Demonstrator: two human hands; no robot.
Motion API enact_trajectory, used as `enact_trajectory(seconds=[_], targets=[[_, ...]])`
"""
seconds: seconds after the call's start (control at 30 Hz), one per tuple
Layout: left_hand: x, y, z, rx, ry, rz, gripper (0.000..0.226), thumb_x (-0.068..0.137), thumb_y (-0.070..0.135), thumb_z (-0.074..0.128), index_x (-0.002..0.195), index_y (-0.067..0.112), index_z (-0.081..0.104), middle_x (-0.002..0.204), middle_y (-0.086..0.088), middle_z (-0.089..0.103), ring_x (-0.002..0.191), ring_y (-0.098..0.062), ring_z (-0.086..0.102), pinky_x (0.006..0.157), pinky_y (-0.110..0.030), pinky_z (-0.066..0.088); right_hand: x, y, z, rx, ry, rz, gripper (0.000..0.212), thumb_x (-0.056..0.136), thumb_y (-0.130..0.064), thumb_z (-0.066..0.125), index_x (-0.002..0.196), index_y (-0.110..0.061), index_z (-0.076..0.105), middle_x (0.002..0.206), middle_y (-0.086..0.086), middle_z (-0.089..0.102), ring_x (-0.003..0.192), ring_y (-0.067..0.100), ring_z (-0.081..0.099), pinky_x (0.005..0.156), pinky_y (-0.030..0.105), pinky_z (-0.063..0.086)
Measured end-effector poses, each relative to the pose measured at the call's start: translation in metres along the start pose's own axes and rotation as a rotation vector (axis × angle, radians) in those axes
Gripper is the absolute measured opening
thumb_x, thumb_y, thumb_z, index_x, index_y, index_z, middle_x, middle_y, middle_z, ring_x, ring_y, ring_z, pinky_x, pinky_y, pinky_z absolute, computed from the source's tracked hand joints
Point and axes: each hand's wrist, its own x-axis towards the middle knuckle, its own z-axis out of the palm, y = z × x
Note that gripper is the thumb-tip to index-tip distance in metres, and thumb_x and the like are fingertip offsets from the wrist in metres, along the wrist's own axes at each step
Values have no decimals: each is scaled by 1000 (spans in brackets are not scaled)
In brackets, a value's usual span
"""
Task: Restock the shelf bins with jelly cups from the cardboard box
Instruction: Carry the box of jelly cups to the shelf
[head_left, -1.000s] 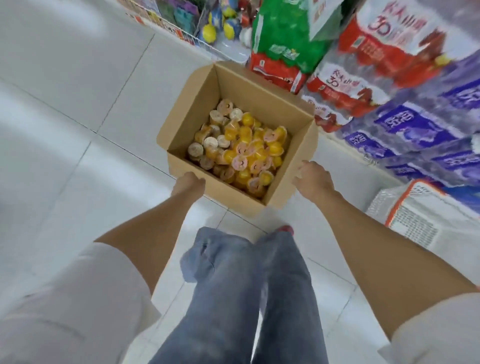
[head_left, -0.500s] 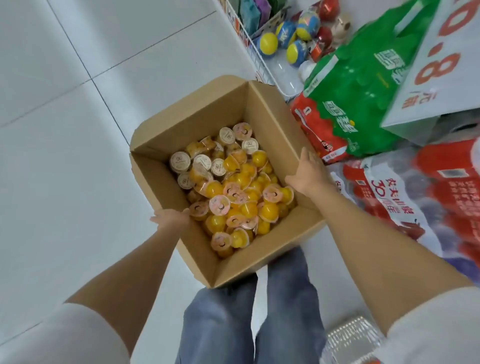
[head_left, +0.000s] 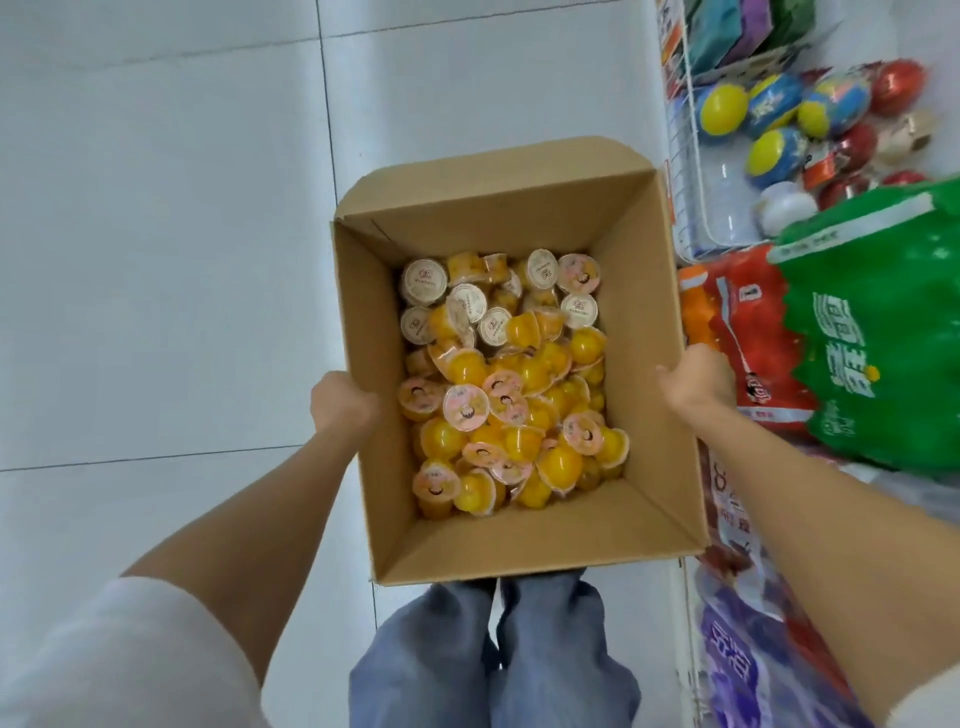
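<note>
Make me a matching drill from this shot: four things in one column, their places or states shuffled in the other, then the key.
1. left hand
2. right hand
3. jelly cups
4. green bag

A. heaped inside the cardboard box
B. gripping the box's left wall
C. on the shelf to the right of the box
D. gripping the box's right wall

Pairs: 1-B, 2-D, 3-A, 4-C
</note>
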Motion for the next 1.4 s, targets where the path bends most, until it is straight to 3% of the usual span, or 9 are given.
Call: enact_trajectory(seconds=[0.1,0.2,0.4,0.57,0.63,0.73,0.93,1.07,1.4], targets=[[0,-9,-7,-17,-17,-8,3,80,2,55,77,3,56,73,-9,55,60,-22,54,51,-28,48,-10,-6,-8,-16,12,-21,26,91,-22,63,91,4,64,96,24,66,92,41,64,66,35,44],[-7,-23,-15,-21,-27,-8,15,80,0,56,68,5,49,66,-7,50,55,-19,49,44,-23,38,-29,-16,-17,-51,10,-29,28,91,-23,63,91,6,65,96,25,67,92,41,64,64,35,44],[-15,-39,-70,-88,-13,-44,17,78,-1,54,65,6,45,65,-7,48,53,-18,45,44,-24,38,-51,-73,-66,-94,18,-175,29,90,-20,63,97,9,63,103,27,65,100,43,62,76,41,49],[-27,-61,-131,-175,17,-115,20,77,0,56,64,7,44,64,-6,47,54,-19,45,45,-24,39,-84,-142,-112,-135,9,-258,26,92,-18,62,99,7,62,103,26,64,99,41,62,70,34,44],[-33,-71,-158,-226,34,-147,20,78,0,56,64,8,43,64,-6,47,57,-21,48,49,-27,42,-101,-176,-130,-143,1,-312,19,91,-16,62,90,3,60,100,27,64,98,42,62,69,34,42],[-28,-91,-207,-305,42,-213,21,79,2,57,64,8,44,64,-5,47,58,-21,49,51,-28,43,-125,-241,-153,-187,10,-396,21,89,-14,62,75,-1,52,95,28,65,92,43,62,69,36,44],[20,-133,-318,-440,22,-302,17,74,-3,54,64,7,43,64,-6,46,55,-21,47,45,-23,37,-162,-399,-181,-281,21,-507,18,90,-16,60,85,1,58,83,17,58,76,34,56,68,39,49],[83,-156,-392,-463,48,-363,14,75,-1,55,67,6,46,65,-7,49,55,-20,47,47,-25,40,-168,-512,-175,-298,13,-540,17,90,-16,58,80,-3,55,76,11,55,71,30,53,62,33,45],[264,-213,-599,-462,168,-412,26,79,2,56,60,8,39,60,-5,43,52,-19,41,44,-25,32,-194,-818,-152,-219,-79,-680,17,87,-11,57,76,1,57,64,9,53,59,26,51,55,31,45]])
